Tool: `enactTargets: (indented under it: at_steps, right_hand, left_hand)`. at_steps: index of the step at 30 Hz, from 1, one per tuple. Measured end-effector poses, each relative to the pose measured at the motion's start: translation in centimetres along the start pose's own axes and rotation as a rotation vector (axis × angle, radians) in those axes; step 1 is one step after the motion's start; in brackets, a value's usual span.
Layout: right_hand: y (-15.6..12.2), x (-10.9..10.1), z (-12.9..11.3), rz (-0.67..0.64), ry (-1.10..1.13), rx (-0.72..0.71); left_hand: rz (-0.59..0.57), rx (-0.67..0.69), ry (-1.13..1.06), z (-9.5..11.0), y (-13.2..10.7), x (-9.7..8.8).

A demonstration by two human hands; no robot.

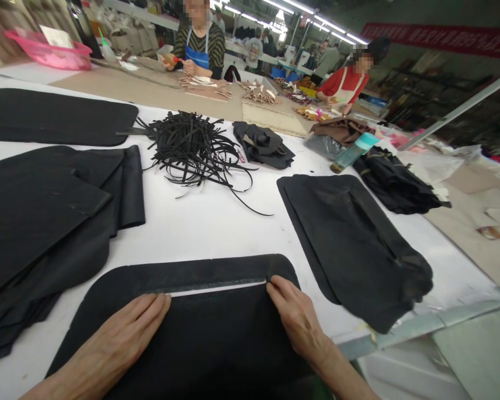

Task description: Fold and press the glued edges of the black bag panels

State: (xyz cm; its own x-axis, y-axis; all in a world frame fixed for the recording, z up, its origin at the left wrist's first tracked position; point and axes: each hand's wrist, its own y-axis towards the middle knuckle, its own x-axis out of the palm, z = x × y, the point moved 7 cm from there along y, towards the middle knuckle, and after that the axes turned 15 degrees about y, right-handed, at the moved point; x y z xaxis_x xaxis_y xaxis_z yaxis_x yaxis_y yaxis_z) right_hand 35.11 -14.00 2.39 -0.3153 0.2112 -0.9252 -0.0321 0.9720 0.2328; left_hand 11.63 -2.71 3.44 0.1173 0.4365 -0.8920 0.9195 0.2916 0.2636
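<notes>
A black fabric panel (200, 339) with rounded corners lies in front of me on the white table (208, 228). A long narrow slit (216, 288) runs across its upper part, showing white beneath. My left hand (120, 339) lies flat on the panel, fingers stretched out, fingertips at the slit's left end. My right hand (295, 314) rests on the panel with its fingertips pressing at the slit's right end; the fingers are extended and hold nothing.
A stack of black panels (45, 222) lies at left, another stack (354, 244) at right. A tangle of black strips (191, 147) sits mid-table, with a long black piece (54, 116) far left. The table's metal edge (420, 322) runs at right. Two people work at the far tables.
</notes>
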Motion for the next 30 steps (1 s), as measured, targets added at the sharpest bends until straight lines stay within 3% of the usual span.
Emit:
enactTargets:
  at_steps: [4, 9, 12, 15, 18, 20, 24, 30]
  right_hand:
    - [-0.5, -0.3, 1.3, 0.128, 0.204, 0.161]
    - [-0.1, -0.4, 2.4, 0.185, 0.441, 0.319]
    - [0.6, -0.8, 3.0, 0.168, 0.509, 0.426]
    - [1.2, -0.8, 3.5, 0.110, 0.498, 0.516]
    - [1.6, -0.4, 3.9, 0.046, 0.447, 0.566]
    - [1.8, 0.0, 4.2, 0.022, 0.404, 0.584]
    - [1.9, 0.4, 4.7, 0.018, 0.389, 0.608]
    - [2.1, 0.2, 5.2, 0.009, 0.422, 0.653]
  left_hand:
    - [0.001, -0.017, -0.004, 0.1, -0.3, 0.8]
    - [-0.012, -0.071, -0.030, 0.1, 0.2, 0.8]
    - [-0.056, 0.009, -0.093, 2.2, 2.3, 0.2]
    - [-0.117, 0.131, -0.222, 6.1, 5.7, -0.2]
    - [-0.269, 0.273, -0.365, 10.2, 9.2, 0.2]
    - [-0.366, 0.300, -0.409, 11.8, 11.0, 0.8]
    - [-0.434, 0.281, -0.409, 12.7, 12.5, 2.0]
    - [-0.394, 0.194, -0.407, 12.5, 12.5, 2.5]
